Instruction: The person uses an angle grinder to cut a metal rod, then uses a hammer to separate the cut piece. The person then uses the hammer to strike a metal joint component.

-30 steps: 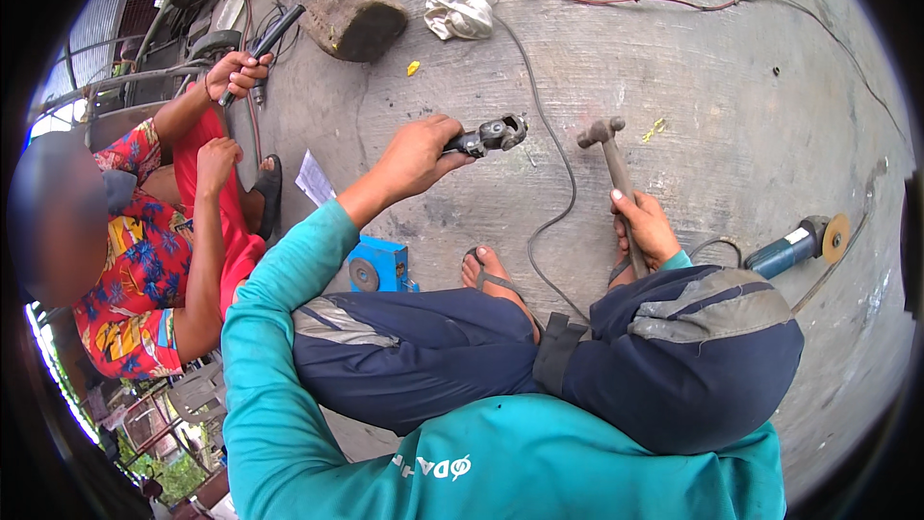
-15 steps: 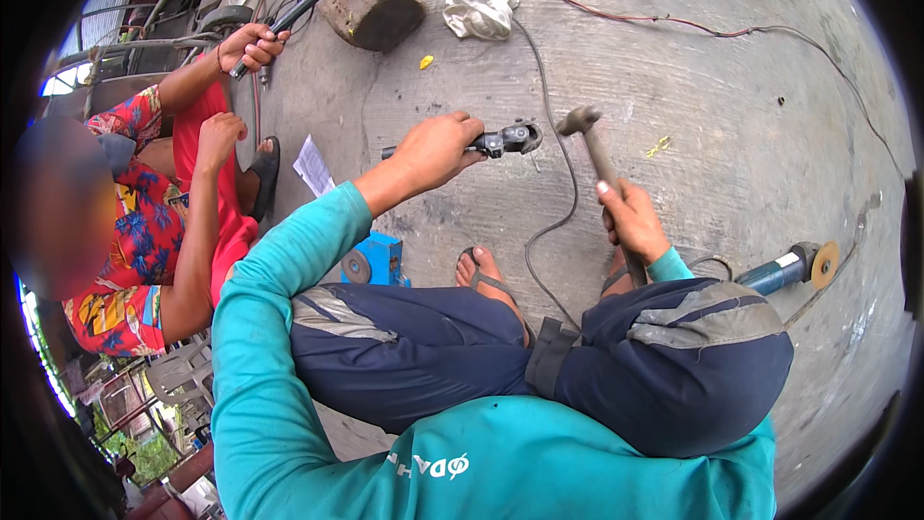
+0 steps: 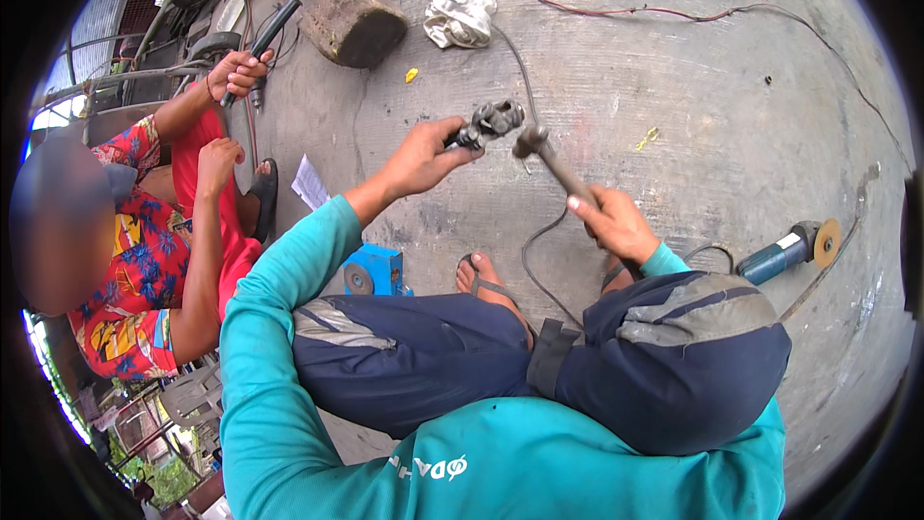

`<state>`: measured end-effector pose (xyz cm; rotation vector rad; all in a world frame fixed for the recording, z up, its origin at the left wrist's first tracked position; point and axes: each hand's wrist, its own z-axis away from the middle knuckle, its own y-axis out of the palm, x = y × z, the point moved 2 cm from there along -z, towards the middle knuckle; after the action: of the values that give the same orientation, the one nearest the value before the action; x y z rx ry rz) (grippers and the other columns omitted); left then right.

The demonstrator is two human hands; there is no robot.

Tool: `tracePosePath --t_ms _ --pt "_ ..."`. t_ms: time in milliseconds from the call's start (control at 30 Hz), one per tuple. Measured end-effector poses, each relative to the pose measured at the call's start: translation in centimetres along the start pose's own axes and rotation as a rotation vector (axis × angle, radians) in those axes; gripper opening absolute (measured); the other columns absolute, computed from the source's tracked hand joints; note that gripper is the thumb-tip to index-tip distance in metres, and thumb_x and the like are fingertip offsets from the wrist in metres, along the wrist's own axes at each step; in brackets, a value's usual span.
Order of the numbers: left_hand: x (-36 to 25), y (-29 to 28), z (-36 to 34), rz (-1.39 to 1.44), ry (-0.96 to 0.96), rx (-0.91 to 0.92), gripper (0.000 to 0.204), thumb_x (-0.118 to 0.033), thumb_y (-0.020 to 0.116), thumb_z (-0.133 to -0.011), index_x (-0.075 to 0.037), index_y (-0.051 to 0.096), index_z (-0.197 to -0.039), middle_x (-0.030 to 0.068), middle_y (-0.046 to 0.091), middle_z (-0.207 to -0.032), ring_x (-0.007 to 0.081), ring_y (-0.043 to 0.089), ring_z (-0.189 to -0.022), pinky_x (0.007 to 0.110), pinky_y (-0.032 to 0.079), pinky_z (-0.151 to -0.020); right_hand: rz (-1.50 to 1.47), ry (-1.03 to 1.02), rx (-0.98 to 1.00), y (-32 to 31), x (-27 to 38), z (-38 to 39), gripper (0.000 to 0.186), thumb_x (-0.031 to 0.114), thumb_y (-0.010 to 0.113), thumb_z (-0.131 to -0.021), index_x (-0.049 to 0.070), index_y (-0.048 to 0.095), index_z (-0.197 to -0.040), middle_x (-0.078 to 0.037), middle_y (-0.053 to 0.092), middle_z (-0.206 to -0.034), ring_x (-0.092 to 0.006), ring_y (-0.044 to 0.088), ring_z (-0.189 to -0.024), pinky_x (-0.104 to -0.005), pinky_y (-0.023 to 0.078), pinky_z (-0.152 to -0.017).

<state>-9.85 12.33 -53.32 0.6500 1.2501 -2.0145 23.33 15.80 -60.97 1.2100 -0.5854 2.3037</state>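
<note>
My left hand (image 3: 421,160) is closed round a dark metal shaft with a universal joint (image 3: 497,119) at its end; the joint sticks out past my fingers, and the palm hides part of the shaft. In my right hand (image 3: 618,223) is a hammer (image 3: 563,171), gripped by its handle. The hammer's head is just to the right of the joint, a small gap apart from it. Both are held up over the concrete floor in front of my feet.
A co-worker on the left holds a black tube (image 3: 265,48). A disc grinder (image 3: 770,262) lies right of my knee, a blue machine (image 3: 382,270) by my left knee. Farther off are a heavy block (image 3: 361,24), a white cloth (image 3: 462,14) and a cable (image 3: 527,246) across the floor.
My left hand has turned the shaft so its joint points more away from me. The hammer has swung left, its head now close to the joint.
</note>
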Motion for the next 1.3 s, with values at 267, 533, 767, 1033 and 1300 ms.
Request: tracePosePath --t_ms 267,533,767,1033,1300 --pt "1.1 0.4 0.2 0.145 -0.053 -0.029 0.03 -0.027 0.078 -0.099 0.0 0.071 -0.109 0.0002 0.065 -0.086 0.0091 0.052 -0.083 0.031 0.047 -0.075 -0.245 -0.254 -0.297 -4.9 7.6 1.6 0.039 0.038 0.072 -0.102 0.0 0.067 -0.108 -0.005 0.063 -0.076 -0.0146 0.061 -0.068 -0.0363 0.051 -0.063" --pt "0.3 -1.1 1.3 0.068 -0.089 -0.138 0.027 -0.026 0.079 -0.099 -0.001 0.074 -0.108 0.0015 0.067 -0.08 0.0093 0.052 -0.077 0.033 0.049 -0.071 -0.222 -0.049 0.065 -5.0 7.4 1.0 0.035 0.036 0.069 -0.103 0.002 0.065 -0.095 -0.002 0.06 -0.075 -0.0098 0.054 -0.059 -0.0298 0.044 -0.051" --pt "-0.7 -3.3 1.0 0.121 -0.044 -0.191 0.024 -0.023 0.084 -0.094 -0.002 0.074 -0.101 -0.0026 0.067 -0.08 0.006 0.053 -0.078 0.03 0.05 -0.071 -0.424 -0.508 -0.172 -5.7 12.1 1.8 0.024 0.024 0.064 -0.105 0.0 0.066 -0.11 -0.001 0.063 -0.079 -0.0084 0.057 -0.066 -0.0277 0.047 -0.059" --pt "-2.6 -4.3 1.2 0.213 0.004 -0.192 0.03 -0.021 0.085 -0.091 -0.007 0.062 -0.077 -0.0046 0.058 -0.07 0.0057 0.05 -0.062 0.029 0.044 -0.057 0.067 -0.346 0.003 -4.0 11.5 -0.1 0.032 0.031 0.07 -0.101 -0.001 0.067 -0.099 -0.017 0.062 -0.083 -0.0312 0.059 -0.071 -0.0449 0.046 -0.066" --pt "-2.1 -3.0 0.9 0.7 -0.061 0.009 0.029 -0.014 0.084 -0.089 -0.009 0.058 -0.076 -0.0027 0.055 -0.065 0.0076 0.05 -0.055 0.029 0.041 -0.052 -0.159 -0.552 -0.201 -5.0 13.4 0.6 0.023 0.022 0.072 -0.099 -0.001 0.065 -0.1 -0.012 0.061 -0.075 -0.0262 0.06 -0.064 -0.0382 0.046 -0.061"
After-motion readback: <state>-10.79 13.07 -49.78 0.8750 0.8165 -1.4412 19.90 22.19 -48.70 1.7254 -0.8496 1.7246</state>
